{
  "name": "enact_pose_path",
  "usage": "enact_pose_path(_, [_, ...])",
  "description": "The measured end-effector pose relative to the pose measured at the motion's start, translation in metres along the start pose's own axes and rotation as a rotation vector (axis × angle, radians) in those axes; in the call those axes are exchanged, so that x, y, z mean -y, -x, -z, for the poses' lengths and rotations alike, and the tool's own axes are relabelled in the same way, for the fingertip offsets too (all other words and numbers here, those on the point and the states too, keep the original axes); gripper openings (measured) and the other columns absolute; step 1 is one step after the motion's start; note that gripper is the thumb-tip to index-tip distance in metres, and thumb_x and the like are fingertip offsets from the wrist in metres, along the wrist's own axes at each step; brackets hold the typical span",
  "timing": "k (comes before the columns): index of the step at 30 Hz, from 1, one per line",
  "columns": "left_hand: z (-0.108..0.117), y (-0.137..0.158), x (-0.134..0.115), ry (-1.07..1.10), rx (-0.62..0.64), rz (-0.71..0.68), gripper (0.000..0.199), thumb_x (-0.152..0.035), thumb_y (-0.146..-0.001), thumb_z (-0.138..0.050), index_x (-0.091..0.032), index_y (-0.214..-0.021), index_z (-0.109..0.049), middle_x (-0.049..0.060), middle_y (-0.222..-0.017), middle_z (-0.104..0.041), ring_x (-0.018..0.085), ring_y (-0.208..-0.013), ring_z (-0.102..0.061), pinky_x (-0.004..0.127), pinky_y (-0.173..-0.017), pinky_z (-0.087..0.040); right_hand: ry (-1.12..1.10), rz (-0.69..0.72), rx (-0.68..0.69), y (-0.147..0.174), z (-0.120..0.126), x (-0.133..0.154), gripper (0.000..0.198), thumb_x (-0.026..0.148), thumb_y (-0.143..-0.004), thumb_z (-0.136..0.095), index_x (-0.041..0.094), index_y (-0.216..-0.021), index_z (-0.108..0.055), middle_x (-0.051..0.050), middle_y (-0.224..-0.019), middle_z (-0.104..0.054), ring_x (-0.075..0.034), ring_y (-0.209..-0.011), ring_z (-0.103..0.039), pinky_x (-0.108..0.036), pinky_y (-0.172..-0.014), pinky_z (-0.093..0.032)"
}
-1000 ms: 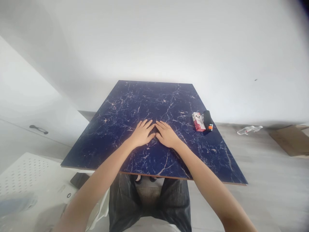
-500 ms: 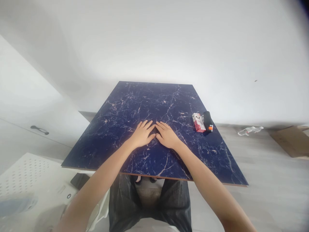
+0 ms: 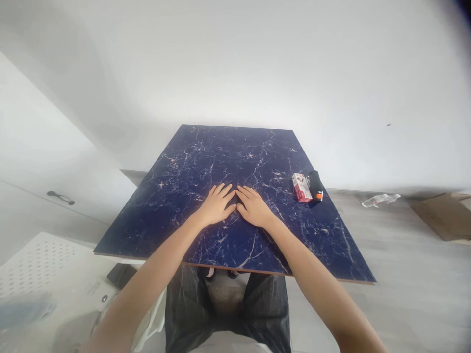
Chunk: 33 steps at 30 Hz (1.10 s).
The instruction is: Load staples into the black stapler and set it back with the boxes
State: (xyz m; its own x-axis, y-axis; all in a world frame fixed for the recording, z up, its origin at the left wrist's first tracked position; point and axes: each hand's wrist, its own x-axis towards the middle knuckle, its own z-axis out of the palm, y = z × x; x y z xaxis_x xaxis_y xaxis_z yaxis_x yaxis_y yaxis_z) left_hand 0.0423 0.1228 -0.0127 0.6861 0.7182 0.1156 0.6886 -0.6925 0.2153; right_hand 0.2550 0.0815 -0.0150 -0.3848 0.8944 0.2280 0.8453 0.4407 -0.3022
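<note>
My left hand (image 3: 216,205) lies palm down on the dark blue, marble-patterned tabletop (image 3: 228,152), fingers stretched and slightly spread. Beside it my right hand (image 3: 254,206) rests flat in the same way. The two hands nearly touch at the fingertips and thumbs, and neither holds anything. Off to the right on the table is a small red and white box (image 3: 302,188), nearer to my right hand than to my left. Against the box's right side lies a black cylindrical object (image 3: 315,184) with an orange end; its kind is unclear.
A white perforated plastic surface (image 3: 40,264) with a dark flat item (image 3: 121,275) stands at lower left. Past the table's right edge, a clear plastic bottle (image 3: 380,200) and a cardboard box (image 3: 443,215) lie on the floor. A white wall (image 3: 235,59) rises behind the table.
</note>
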Motion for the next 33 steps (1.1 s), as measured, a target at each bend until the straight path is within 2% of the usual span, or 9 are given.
enact_pose_path(6, [0.000,0.000,-0.001,0.006,-0.015,-0.005,0.062,-0.054,-0.105,-0.039,-0.021,-0.158,-0.045,0.010,-0.170,-0.030,0.036,-0.158,-0.021,0.059,-0.128,-0.019,-0.006,0.000,0.003,0.001,0.000,0.001,0.057,0.028,-0.099,-0.045,0.007,-0.152,-0.051,-0.018,-0.161,-0.044,-0.033,-0.154,-0.035,-0.053,-0.128,-0.027])
enact_pose_path(9, [0.007,-0.002,-0.002,0.056,-0.057,-0.010,0.055,-0.051,-0.104,-0.046,-0.021,-0.148,-0.057,0.011,-0.161,-0.047,0.036,-0.150,-0.039,0.057,-0.124,-0.029,-0.029,0.004,-0.005,0.000,0.000,0.002,0.055,0.029,-0.100,-0.046,0.011,-0.150,-0.053,-0.017,-0.160,-0.046,-0.033,-0.152,-0.037,-0.055,-0.126,-0.029])
enact_pose_path(11, [0.015,-0.003,0.000,0.142,-0.119,0.023,0.044,-0.046,-0.105,-0.044,-0.024,-0.134,-0.068,0.010,-0.133,-0.070,0.030,-0.124,-0.063,0.049,-0.112,-0.044,-0.056,0.022,-0.032,0.001,0.004,0.000,0.050,0.031,-0.099,-0.048,0.015,-0.145,-0.060,-0.015,-0.157,-0.051,-0.032,-0.149,-0.042,-0.055,-0.125,-0.032])
enact_pose_path(13, [0.023,-0.002,0.004,0.228,-0.205,0.105,0.040,-0.042,-0.107,-0.041,-0.024,-0.123,-0.073,0.006,-0.094,-0.077,0.023,-0.087,-0.071,0.040,-0.092,-0.053,-0.069,0.016,-0.131,0.004,0.015,-0.009,0.043,0.031,-0.099,-0.050,0.018,-0.136,-0.067,-0.012,-0.150,-0.059,-0.031,-0.146,-0.044,-0.055,-0.124,-0.034])
enact_pose_path(16, [0.028,0.000,0.010,0.293,-0.306,0.202,0.036,-0.038,-0.105,-0.045,-0.022,-0.127,-0.070,0.000,-0.069,-0.069,0.018,-0.063,-0.064,0.034,-0.075,-0.052,-0.031,-0.159,-0.435,0.017,0.045,-0.038,0.039,0.032,-0.098,-0.050,0.020,-0.131,-0.068,-0.013,-0.144,-0.062,-0.033,-0.145,-0.043,-0.059,-0.122,-0.032])
enact_pose_path(19, [0.028,0.000,0.012,0.329,-0.309,0.162,0.035,-0.034,-0.101,-0.052,-0.022,-0.130,-0.067,0.001,-0.082,-0.074,0.018,-0.071,-0.066,0.032,-0.077,-0.052,0.062,-0.557,-0.680,0.040,0.077,-0.079,0.050,0.036,-0.095,-0.052,0.017,-0.140,-0.058,-0.019,-0.145,-0.058,-0.036,-0.140,-0.047,-0.064,-0.119,-0.031])
enact_pose_path(22, [0.026,-0.001,0.009,0.333,-0.242,0.099,0.034,-0.033,-0.101,-0.051,-0.023,-0.129,-0.068,0.003,-0.096,-0.077,0.020,-0.081,-0.069,0.034,-0.083,-0.053,0.054,-0.841,-0.528,0.064,0.094,-0.112,0.084,0.051,-0.085,-0.066,0.017,-0.157,-0.040,-0.026,-0.161,-0.035,-0.045,-0.144,-0.041,-0.065,-0.115,-0.035])
enact_pose_path(25, [0.025,-0.002,0.005,0.331,-0.178,0.066,0.034,-0.034,-0.102,-0.050,-0.024,-0.129,-0.069,0.004,-0.102,-0.077,0.021,-0.086,-0.071,0.037,-0.086,-0.053,0.016,-0.877,-0.303,0.076,0.096,-0.127,0.111,0.056,-0.077,-0.073,0.016,-0.165,-0.018,-0.029,-0.161,-0.033,-0.047,-0.141,-0.046,-0.061,-0.112,-0.041])
enact_pose_path(33, [0.023,-0.001,0.006,0.311,-0.183,0.052,0.031,-0.031,-0.102,-0.051,-0.024,-0.126,-0.070,0.005,-0.101,-0.077,0.025,-0.099,-0.068,0.041,-0.091,-0.052,-0.008,-0.833,-0.288,0.074,0.090,-0.140,0.104,0.063,-0.082,-0.066,0.018,-0.165,-0.022,-0.023,-0.154,-0.050,-0.042,-0.136,-0.053,-0.056,-0.111,-0.044])
